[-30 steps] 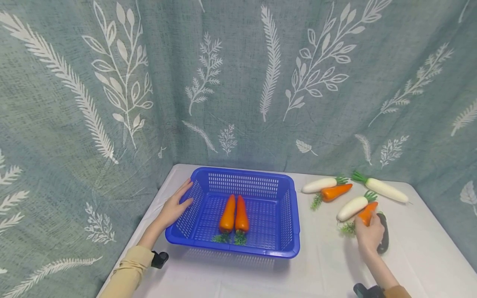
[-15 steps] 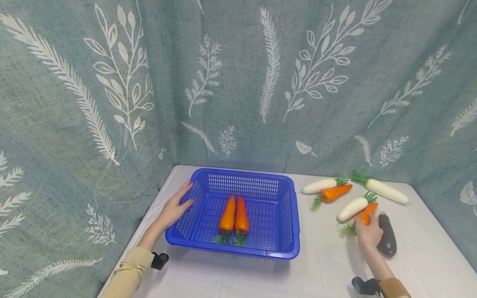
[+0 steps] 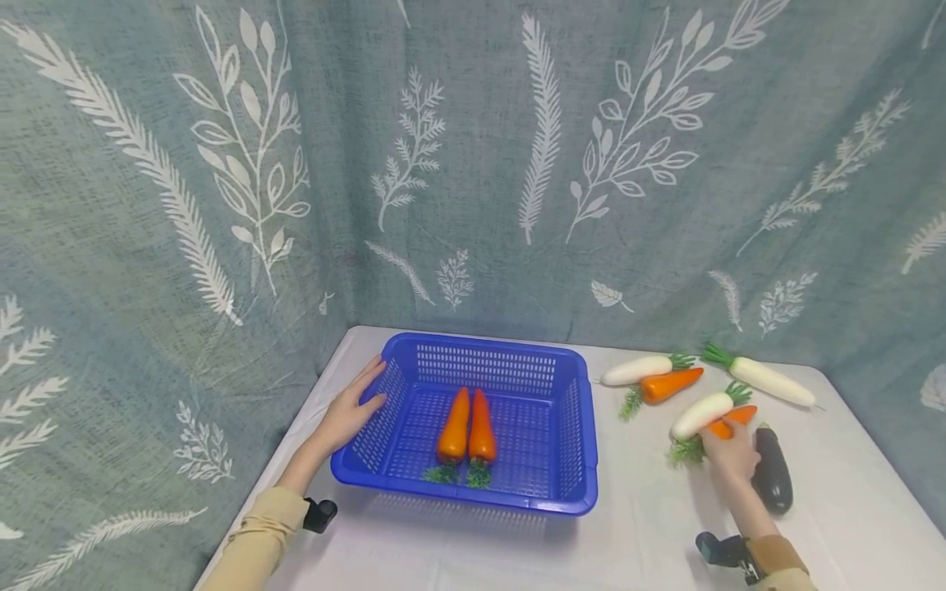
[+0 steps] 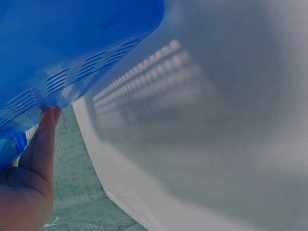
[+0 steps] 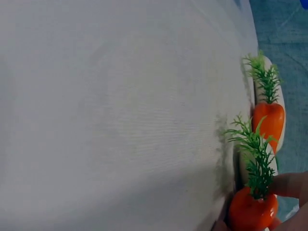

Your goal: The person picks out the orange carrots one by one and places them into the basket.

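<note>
With our right hand we pinch a carrot on the table, between an eggplant and a white radish. Our left hand, fingers straight, touches the blue basket holding two carrots. Beyond lie another carrot and two more radishes, before a leafy curtain.

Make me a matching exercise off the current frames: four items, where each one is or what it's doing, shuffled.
Column 1
1. Left hand
2. Right hand
3. Eggplant
4. Two side-by-side carrots

Column 2
A. On the white tabletop, just beyond the fingers' right side
B. Inside the blue plastic basket
C. Fingers extended at the basket's left side
D. Gripping a carrot outside the basket

Pairs: 1-C, 2-D, 3-A, 4-B
</note>
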